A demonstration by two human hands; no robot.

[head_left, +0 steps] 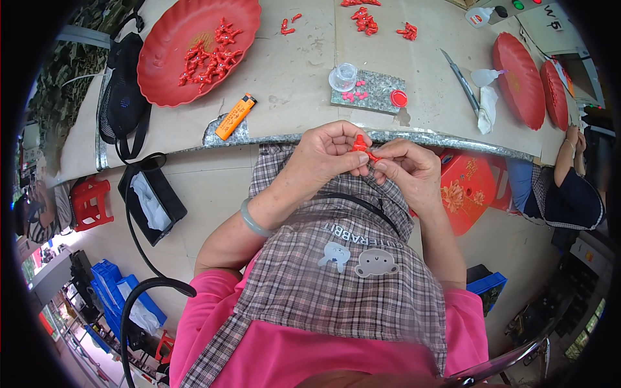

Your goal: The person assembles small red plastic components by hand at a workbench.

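Just in front of the table edge, my left hand pinches a small glossy red figurine between thumb and fingers. From the other side, the thumb and forefinger of my right hand close on its lower right end; whether that end is a separate piece I cannot tell. Beyond my hands lies a grey speckled slab bearing a small clear cup, several pink bits and a round red cap. Similar red figurines are heaped in a large red scalloped plate at the far left.
An orange box cutter lies near the table's front edge. More red pieces are scattered at the back. Right of the slab are tweezers, a white dropper bottle and another red plate. A co-worker's arm shows at far right.
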